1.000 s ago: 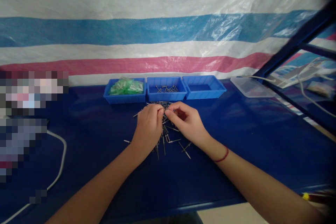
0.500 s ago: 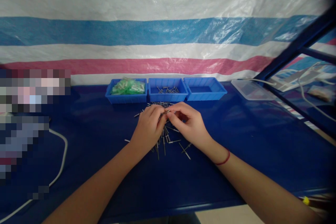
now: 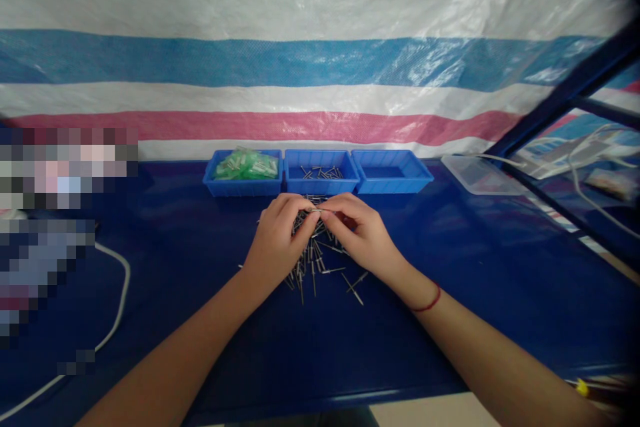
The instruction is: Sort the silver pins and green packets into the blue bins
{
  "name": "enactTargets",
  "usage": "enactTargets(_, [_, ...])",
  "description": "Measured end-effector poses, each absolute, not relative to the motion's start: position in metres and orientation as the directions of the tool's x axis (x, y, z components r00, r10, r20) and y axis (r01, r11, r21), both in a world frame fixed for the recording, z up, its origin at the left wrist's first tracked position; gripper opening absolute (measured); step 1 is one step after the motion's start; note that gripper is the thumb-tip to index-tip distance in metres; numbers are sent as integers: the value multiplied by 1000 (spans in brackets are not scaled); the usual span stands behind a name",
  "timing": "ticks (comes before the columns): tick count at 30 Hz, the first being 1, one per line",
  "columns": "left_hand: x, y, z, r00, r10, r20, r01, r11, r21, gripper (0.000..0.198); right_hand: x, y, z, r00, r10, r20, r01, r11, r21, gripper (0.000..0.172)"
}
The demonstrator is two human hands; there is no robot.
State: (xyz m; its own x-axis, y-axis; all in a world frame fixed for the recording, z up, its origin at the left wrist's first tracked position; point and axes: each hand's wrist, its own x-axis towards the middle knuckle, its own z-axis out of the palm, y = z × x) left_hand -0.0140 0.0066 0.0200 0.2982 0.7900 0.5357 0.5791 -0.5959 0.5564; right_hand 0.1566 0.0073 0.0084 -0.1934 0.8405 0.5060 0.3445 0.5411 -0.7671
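Over a pile of metal rivets (image 3: 313,257) on the blue table, my left hand (image 3: 284,230) and my right hand (image 3: 361,230) meet at their fingertips. Both are closed in a pinch on one thin rivet (image 3: 316,210), held between them. Behind the hands stand three blue bins in a row. The left bin (image 3: 243,191) holds green plastic packets (image 3: 245,165), the middle bin (image 3: 321,185) has several loose rivets (image 3: 325,173) in it, and the right bin (image 3: 395,183) shows a bare bottom.
A clear plastic lid (image 3: 480,177) lies right of the bins. White cable (image 3: 125,280) curves along the left side, beside a pixelated area. Dark metal bars (image 3: 560,107) rise at the right, and a striped sheet (image 3: 300,60) hangs behind the table (image 3: 500,293).
My left hand has turned slightly and its fingertips have drawn up to my right hand's. The held rivet now lies more level, and more of the pile shows between the hands.
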Motion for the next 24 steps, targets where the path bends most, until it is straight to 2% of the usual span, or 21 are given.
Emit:
enactTargets(5, [-14,6,21,298,791,534,588,-593,550,8,156,7,7,-199,852,485,339,524,-782,17])
enactTargets(9, [-11,7,16,290,801,523,592,-580,560,9,163,19,6,91,921,378,294,338,-894,29])
enactTargets(12, [-8,7,12,335,791,512,606,-597,526,11,173,35,5,278,883,378,350,273,-896,35])
enactTargets(15, [-8,7,10,391,783,484,645,-608,463,14,182,46,4,274,884,378,390,258,-884,40])
enactTargets(20, [-13,9,11,456,781,427,712,-608,351,27,184,42,3,245,907,341,337,250,-908,40])
enactTargets(24, [-12,12,8,557,734,388,722,-659,210,26,179,37,4,184,920,345,316,277,-907,38])
